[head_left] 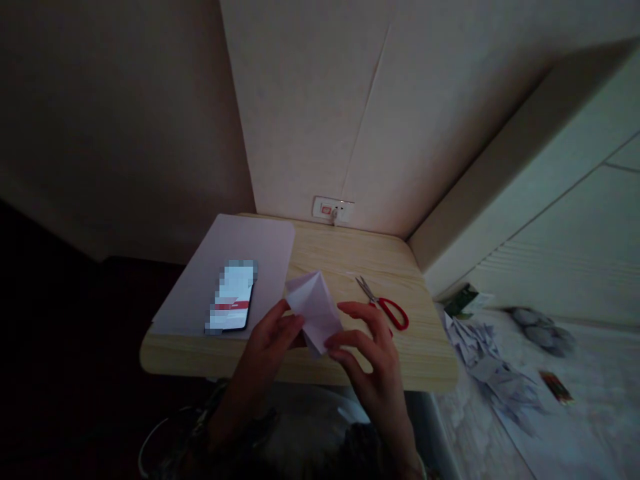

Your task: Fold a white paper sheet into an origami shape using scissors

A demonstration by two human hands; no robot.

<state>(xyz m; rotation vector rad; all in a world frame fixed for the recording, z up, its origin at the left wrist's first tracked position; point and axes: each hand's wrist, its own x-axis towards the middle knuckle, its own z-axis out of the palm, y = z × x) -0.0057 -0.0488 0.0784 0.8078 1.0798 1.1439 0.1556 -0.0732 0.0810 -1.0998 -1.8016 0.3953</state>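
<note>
Left hand (274,331) and right hand (376,347) pinch folded paper (319,310) at opposite sides, presumably steadying its creases; scissors (382,303) lie near.

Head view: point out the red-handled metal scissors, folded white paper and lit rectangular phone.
Red-handled metal scissors (375,301): head view, near the pivot.
Folded white paper (319,309): head view, middle of its face.
Lit rectangular phone (234,293): head view, on the screen.

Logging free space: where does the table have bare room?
Bare tabletop lies between the wall socket and scissors, and at the front corner right of the right hand. The middle is crowded by that hand, left hand and folded paper; the left by phone on pale sheet.
</note>
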